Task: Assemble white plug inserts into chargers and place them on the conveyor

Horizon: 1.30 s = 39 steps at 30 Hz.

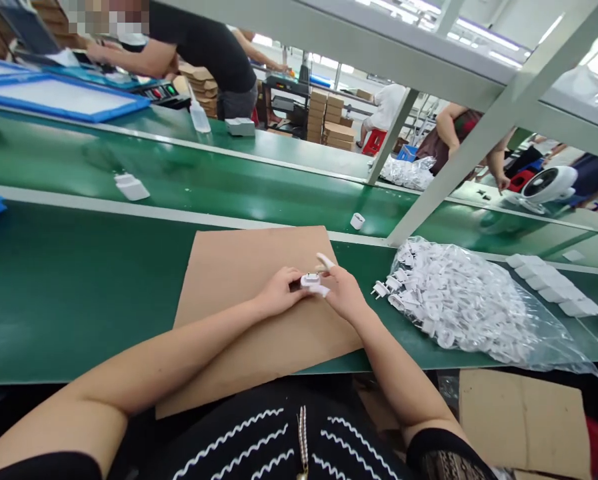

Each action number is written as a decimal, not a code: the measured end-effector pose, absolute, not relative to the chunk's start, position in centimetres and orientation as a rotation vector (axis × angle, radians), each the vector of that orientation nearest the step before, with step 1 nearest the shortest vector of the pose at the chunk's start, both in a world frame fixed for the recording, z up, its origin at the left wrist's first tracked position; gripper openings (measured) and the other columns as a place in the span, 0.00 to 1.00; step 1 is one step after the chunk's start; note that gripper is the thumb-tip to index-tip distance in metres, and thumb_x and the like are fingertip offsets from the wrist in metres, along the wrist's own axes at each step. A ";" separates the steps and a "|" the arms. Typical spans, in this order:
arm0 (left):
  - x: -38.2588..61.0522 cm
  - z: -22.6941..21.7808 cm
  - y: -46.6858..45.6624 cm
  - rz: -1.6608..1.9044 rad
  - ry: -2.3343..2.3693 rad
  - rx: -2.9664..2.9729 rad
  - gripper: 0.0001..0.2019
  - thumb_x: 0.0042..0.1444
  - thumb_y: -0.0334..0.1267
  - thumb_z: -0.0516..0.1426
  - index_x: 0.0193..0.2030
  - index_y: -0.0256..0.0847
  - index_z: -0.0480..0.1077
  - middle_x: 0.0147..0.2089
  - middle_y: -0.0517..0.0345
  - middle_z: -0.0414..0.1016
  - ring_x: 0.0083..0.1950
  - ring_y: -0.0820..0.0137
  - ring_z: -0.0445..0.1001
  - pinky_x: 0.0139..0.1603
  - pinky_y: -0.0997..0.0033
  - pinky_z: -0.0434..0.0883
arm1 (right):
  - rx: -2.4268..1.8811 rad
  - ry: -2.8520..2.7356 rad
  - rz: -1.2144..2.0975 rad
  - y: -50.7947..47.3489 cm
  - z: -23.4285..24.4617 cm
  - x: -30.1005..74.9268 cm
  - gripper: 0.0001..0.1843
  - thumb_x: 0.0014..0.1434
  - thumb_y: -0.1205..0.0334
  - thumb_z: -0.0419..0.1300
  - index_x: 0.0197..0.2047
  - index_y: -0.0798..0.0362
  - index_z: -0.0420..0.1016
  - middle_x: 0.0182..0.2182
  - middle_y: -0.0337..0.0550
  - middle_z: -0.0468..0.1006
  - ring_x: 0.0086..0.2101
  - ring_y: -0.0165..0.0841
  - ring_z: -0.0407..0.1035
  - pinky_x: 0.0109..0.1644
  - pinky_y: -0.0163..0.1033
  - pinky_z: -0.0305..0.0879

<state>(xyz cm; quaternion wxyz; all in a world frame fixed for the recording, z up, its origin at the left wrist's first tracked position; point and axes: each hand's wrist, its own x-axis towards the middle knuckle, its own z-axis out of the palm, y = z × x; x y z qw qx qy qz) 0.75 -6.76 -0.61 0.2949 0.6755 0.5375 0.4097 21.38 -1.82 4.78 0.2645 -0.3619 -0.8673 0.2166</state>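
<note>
Between my two hands, above a sheet of brown cardboard, is a small white plug with two metal pins facing up and away. My left hand grips its left side with bent fingers. On the right side, my right hand has its thumb against the plug and its forefinger raised near the pins; both these fingertips wear white covers. Just to the right, several loose white plug pieces lie at the mouth of a clear plastic bag filled with similar pieces.
White rectangular housings lie in a row beyond the bag. On the green belt sit a white charger and a small white ring-like part. A slanted metal post rises ahead. Co-workers stand across the line.
</note>
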 end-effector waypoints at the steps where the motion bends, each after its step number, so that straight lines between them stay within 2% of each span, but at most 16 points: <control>1: 0.6 -0.5 -6.6 1.075 1.429 1.759 0.18 0.58 0.53 0.64 0.47 0.44 0.80 0.45 0.52 0.81 0.47 0.59 0.77 0.51 0.57 0.73 | -1.000 -2.358 0.528 -1.9 5.0 22.8 0.32 0.60 0.70 0.63 0.67 0.47 0.70 0.54 0.47 0.79 0.52 0.43 0.71 0.59 0.48 0.69; 3: 0.1 -0.4 -5.7 1.072 1.446 1.656 0.22 0.56 0.52 0.65 0.54 0.43 0.78 0.47 0.52 0.81 0.44 0.61 0.78 0.48 0.59 0.75 | -1.101 -2.418 0.301 -2.2 5.3 26.3 0.34 0.61 0.73 0.60 0.69 0.47 0.68 0.61 0.49 0.75 0.56 0.47 0.67 0.62 0.54 0.66; 5: -1.1 -0.3 -3.9 1.121 1.493 1.587 0.25 0.54 0.50 0.66 0.57 0.42 0.76 0.48 0.52 0.82 0.41 0.62 0.78 0.46 0.61 0.76 | -1.273 -2.492 0.091 -2.3 5.0 29.8 0.36 0.57 0.79 0.57 0.67 0.48 0.72 0.62 0.52 0.74 0.56 0.50 0.67 0.61 0.56 0.66; 9: -5.4 0.1 2.4 1.228 1.706 1.546 0.22 0.53 0.43 0.65 0.55 0.42 0.75 0.46 0.54 0.81 0.42 0.63 0.77 0.49 0.63 0.74 | -1.585 -2.553 -0.002 -1.5 4.2 33.7 0.32 0.53 0.84 0.56 0.57 0.51 0.81 0.53 0.56 0.78 0.49 0.47 0.72 0.52 0.49 0.69; 12: -9.2 0.5 7.1 1.229 2.028 1.425 0.20 0.54 0.40 0.64 0.55 0.42 0.72 0.49 0.54 0.80 0.46 0.63 0.77 0.51 0.65 0.73 | -1.655 -2.453 0.085 -0.5 5.0 33.3 0.29 0.56 0.81 0.55 0.55 0.50 0.82 0.44 0.50 0.75 0.38 0.39 0.73 0.43 0.43 0.70; 16: -13.2 1.0 10.6 1.188 2.264 1.297 0.20 0.55 0.39 0.63 0.55 0.44 0.70 0.54 0.52 0.79 0.51 0.59 0.76 0.54 0.62 0.71 | -1.391 -2.238 0.372 0.6 6.5 29.1 0.23 0.62 0.65 0.62 0.60 0.46 0.77 0.44 0.45 0.70 0.35 0.36 0.71 0.41 0.43 0.71; 18: -14.4 1.0 11.2 1.159 2.307 1.250 0.19 0.53 0.38 0.64 0.52 0.45 0.70 0.53 0.51 0.80 0.53 0.57 0.76 0.55 0.60 0.71 | -1.180 -2.158 0.636 0.9 6.2 26.3 0.16 0.61 0.60 0.64 0.53 0.47 0.80 0.43 0.43 0.68 0.36 0.35 0.71 0.43 0.43 0.72; 20: -14.9 0.9 11.3 1.118 2.360 1.192 0.22 0.49 0.38 0.66 0.51 0.45 0.70 0.52 0.48 0.79 0.56 0.52 0.75 0.57 0.56 0.70 | -1.045 -2.081 0.858 1.0 5.1 23.8 0.10 0.59 0.61 0.66 0.45 0.48 0.80 0.42 0.43 0.68 0.38 0.35 0.72 0.45 0.43 0.74; 22: -14.8 0.8 11.2 1.102 2.452 1.113 0.30 0.46 0.41 0.69 0.57 0.43 0.68 0.59 0.41 0.75 0.63 0.45 0.70 0.62 0.48 0.67 | -1.013 -2.054 0.950 1.0 3.7 22.0 0.08 0.57 0.62 0.66 0.42 0.49 0.78 0.43 0.44 0.68 0.39 0.36 0.72 0.45 0.44 0.75; 24: -14.0 0.7 11.2 1.211 2.607 1.067 0.39 0.46 0.44 0.68 0.65 0.41 0.61 0.70 0.34 0.63 0.72 0.40 0.58 0.69 0.39 0.59 | -1.025 -2.089 0.880 0.9 2.6 21.1 0.06 0.57 0.62 0.66 0.40 0.49 0.78 0.45 0.47 0.70 0.44 0.40 0.72 0.48 0.47 0.74; 26: -12.5 0.8 11.5 1.403 2.693 1.202 0.41 0.51 0.45 0.66 0.70 0.40 0.55 0.76 0.35 0.52 0.76 0.42 0.50 0.74 0.38 0.51 | -1.039 -2.124 0.738 0.8 2.2 20.9 0.04 0.56 0.62 0.67 0.37 0.49 0.79 0.48 0.50 0.71 0.50 0.44 0.69 0.51 0.50 0.72; 27: -11.5 0.8 11.9 1.471 2.656 1.364 0.39 0.53 0.44 0.64 0.70 0.40 0.56 0.76 0.37 0.52 0.77 0.45 0.50 0.75 0.41 0.50 | -1.043 -2.123 0.698 0.7 2.3 20.9 0.04 0.56 0.61 0.67 0.37 0.49 0.79 0.47 0.50 0.73 0.50 0.45 0.69 0.51 0.51 0.71; 30: -7.7 0.9 14.2 1.352 2.247 1.875 0.34 0.56 0.42 0.62 0.68 0.39 0.60 0.72 0.40 0.61 0.74 0.50 0.57 0.76 0.49 0.53 | -1.087 -1.956 0.860 0.9 2.8 21.2 0.08 0.56 0.56 0.67 0.39 0.49 0.79 0.39 0.46 0.78 0.39 0.39 0.71 0.45 0.47 0.71; 32: -4.8 0.9 16.3 1.178 1.973 1.991 0.37 0.54 0.41 0.64 0.69 0.38 0.60 0.72 0.39 0.62 0.74 0.49 0.57 0.76 0.50 0.54 | -1.131 -1.734 1.111 1.2 3.0 21.4 0.15 0.53 0.51 0.70 0.41 0.49 0.80 0.33 0.42 0.80 0.31 0.35 0.70 0.40 0.44 0.71; 35: -1.3 1.0 19.1 1.000 1.763 1.951 0.40 0.46 0.34 0.67 0.68 0.36 0.63 0.72 0.37 0.63 0.74 0.47 0.58 0.75 0.49 0.56 | -1.151 -1.416 1.420 2.0 2.9 21.9 0.20 0.43 0.50 0.74 0.37 0.52 0.81 0.28 0.40 0.79 0.27 0.31 0.69 0.35 0.40 0.69; 39: 0.6 1.3 20.2 0.942 1.702 1.883 0.23 0.47 0.32 0.65 0.52 0.36 0.73 0.55 0.40 0.77 0.56 0.52 0.75 0.62 0.52 0.70 | -1.143 -1.124 1.632 3.0 3.0 22.9 0.20 0.36 0.56 0.73 0.35 0.53 0.80 0.24 0.36 0.76 0.22 0.25 0.61 0.26 0.33 0.58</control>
